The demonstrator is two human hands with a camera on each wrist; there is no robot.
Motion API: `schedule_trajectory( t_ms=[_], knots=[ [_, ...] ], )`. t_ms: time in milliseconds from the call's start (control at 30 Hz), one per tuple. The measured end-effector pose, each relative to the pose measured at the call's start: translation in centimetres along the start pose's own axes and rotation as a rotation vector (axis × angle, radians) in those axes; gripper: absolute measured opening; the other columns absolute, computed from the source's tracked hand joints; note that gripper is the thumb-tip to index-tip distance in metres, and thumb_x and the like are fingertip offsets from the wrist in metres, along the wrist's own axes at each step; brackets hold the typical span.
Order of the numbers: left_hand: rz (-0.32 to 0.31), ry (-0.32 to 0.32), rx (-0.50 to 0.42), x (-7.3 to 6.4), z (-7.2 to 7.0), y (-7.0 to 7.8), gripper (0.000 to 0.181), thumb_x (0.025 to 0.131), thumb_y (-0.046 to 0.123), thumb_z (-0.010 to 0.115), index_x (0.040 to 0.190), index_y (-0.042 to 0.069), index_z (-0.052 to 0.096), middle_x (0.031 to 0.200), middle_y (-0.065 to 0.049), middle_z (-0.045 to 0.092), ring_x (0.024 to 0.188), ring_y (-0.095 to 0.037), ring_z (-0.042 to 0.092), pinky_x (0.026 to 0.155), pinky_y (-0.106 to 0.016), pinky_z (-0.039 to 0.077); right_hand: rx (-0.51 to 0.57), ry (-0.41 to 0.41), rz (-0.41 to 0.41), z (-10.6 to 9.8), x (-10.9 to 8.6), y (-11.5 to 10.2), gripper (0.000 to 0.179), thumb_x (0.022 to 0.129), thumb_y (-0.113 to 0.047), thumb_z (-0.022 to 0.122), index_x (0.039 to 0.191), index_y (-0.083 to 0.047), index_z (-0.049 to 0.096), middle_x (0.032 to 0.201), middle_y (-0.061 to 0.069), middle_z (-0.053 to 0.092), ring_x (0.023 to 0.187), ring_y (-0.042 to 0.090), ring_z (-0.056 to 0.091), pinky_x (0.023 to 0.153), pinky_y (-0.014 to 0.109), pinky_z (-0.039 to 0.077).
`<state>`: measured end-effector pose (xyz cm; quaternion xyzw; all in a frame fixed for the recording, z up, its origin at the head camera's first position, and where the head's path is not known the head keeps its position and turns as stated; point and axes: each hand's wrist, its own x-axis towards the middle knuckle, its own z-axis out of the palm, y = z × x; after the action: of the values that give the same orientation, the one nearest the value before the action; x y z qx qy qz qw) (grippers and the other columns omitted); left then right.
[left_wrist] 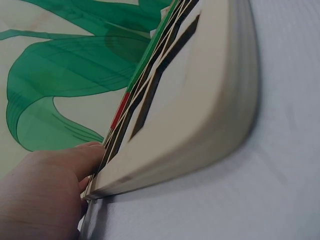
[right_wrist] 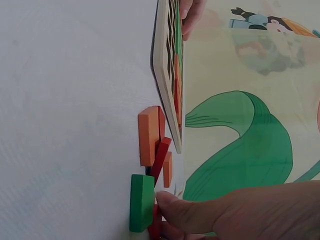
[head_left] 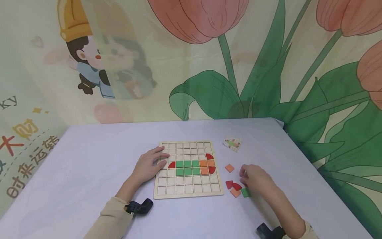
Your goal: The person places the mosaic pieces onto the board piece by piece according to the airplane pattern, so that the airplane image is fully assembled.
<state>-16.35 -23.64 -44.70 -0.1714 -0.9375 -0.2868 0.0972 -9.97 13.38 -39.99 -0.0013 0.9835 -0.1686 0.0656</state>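
Observation:
A square wooden grid board (head_left: pixel 188 192) lies on the table. Green squares (head_left: pixel 187 171) fill its middle, with orange squares (head_left: pixel 204 170) to their right and red quarter-circle pieces (head_left: pixel 172 165) at both ends. My left hand (head_left: pixel 148 166) rests on the board's left edge, thumb and fingertips over the rim. Right of the board, my right hand (head_left: pixel 256 179) is low over loose pieces, fingers curled. In the right wrist view, thumb and fingers pinch a red piece (right_wrist: pixel 154 225) just behind a green square (right_wrist: pixel 142 202); the head view hides that red piece.
Loose orange squares (head_left: pixel 229 168), a red quarter-circle (head_left: pixel 236 186) and another red piece (head_left: pixel 229 184) lie between board and right hand. A small patterned card (head_left: pixel 232 143) lies beyond the board's right side. A printed backdrop (head_left: pixel 206 89) stands behind the white-covered table (head_left: pixel 119 142).

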Motion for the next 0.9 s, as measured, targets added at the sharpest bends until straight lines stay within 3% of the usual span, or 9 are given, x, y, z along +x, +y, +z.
schedule_trajectory(
  t_ms=[467,700,900],
  knots=[
    [-0.01,-0.002,-0.002,0.0,-0.1,0.2,0.028,0.09,0.028,0.062,0.116,0.021,0.068,0.144,-0.007,0.048,0.138,-0.032,0.037,0.107,-0.062,0.028,-0.038,0.006,-0.021,-0.9,1.7,-1.0,0.037,0.078,-0.025,0.078,0.109,-0.01,0.065,0.092,0.008,0.064,0.074,0.015,0.058,0.06,0.025,0.056],
    [-0.02,-0.01,-0.014,0.0,-0.2,0.3,0.028,0.09,0.029,0.062,0.116,0.021,0.067,0.145,-0.007,0.047,0.139,-0.032,0.036,0.108,-0.062,0.026,-0.007,-0.098,-0.069,-1.5,1.7,-1.0,0.033,0.077,-0.02,0.079,0.106,-0.013,0.066,0.097,0.007,0.063,0.08,0.016,0.057,0.062,0.026,0.056],
    [-0.018,-0.019,0.0,0.1,-0.3,0.2,0.028,0.09,0.028,0.061,0.117,0.022,0.067,0.145,-0.006,0.047,0.139,-0.032,0.035,0.108,-0.062,0.026,-0.052,-0.236,-0.142,-2.4,-0.2,-0.2,0.031,0.069,-0.017,0.084,0.095,-0.019,0.067,0.085,-0.001,0.058,0.077,0.013,0.053,0.07,0.028,0.055]
  ],
)
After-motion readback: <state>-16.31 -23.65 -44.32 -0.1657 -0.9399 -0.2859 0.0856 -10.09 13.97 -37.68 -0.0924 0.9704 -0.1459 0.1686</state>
